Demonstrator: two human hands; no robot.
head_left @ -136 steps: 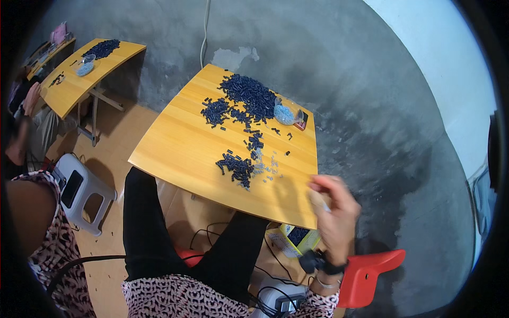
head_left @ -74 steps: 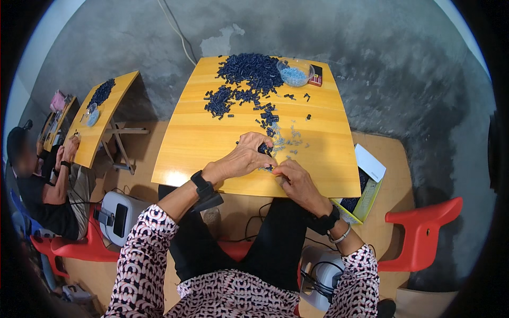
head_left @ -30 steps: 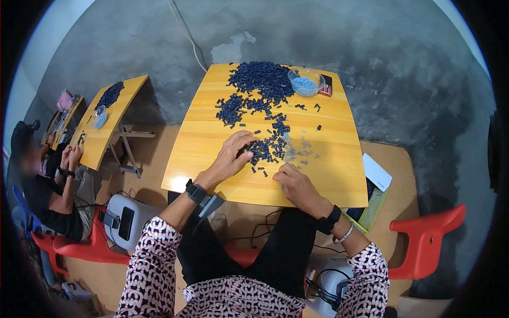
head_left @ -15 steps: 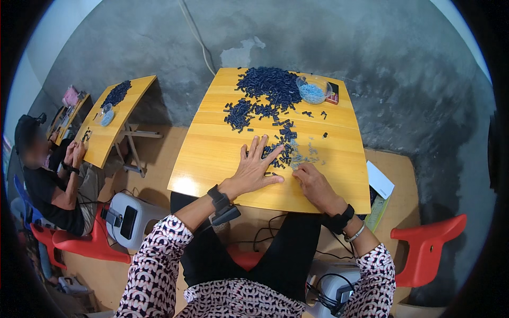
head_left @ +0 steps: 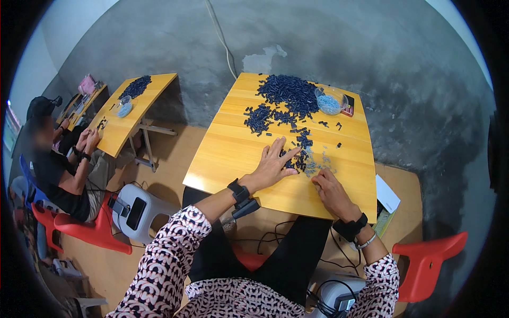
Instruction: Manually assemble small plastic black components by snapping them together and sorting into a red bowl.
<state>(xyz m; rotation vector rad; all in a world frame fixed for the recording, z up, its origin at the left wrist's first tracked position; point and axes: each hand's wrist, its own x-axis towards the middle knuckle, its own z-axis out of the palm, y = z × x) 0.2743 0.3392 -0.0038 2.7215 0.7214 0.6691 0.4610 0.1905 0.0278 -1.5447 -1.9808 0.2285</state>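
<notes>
My left hand (head_left: 271, 168) lies palm down on the yellow wooden table (head_left: 222, 153), fingers stretched out. Its index finger and thumb are beside a loose cluster of small dark blue, tube-like pieces (head_left: 300, 160), partly covering it. To the right of these lies a scatter of tiny pale blue-grey pieces (head_left: 313, 168). At the near edge of that scatter is my right hand (head_left: 335, 195), its thumb and fingers pinched together. Whatever they may hold is too small or hidden to make out.
Farther back are a large heap of dark pieces (head_left: 286, 94) and a smaller one (head_left: 258, 119). A clear bowl (head_left: 318, 96) of light blue pieces stands by a dark red box (head_left: 348, 106). Left, another person (head_left: 63, 164) works at a second table (head_left: 119, 130). A red chair (head_left: 427, 265) stands right.
The whole view has shifted, so the table sits farther right in the picture. My left thumb has moved slightly away from me and the fingers look less spread. My right hand remains pinched.
</notes>
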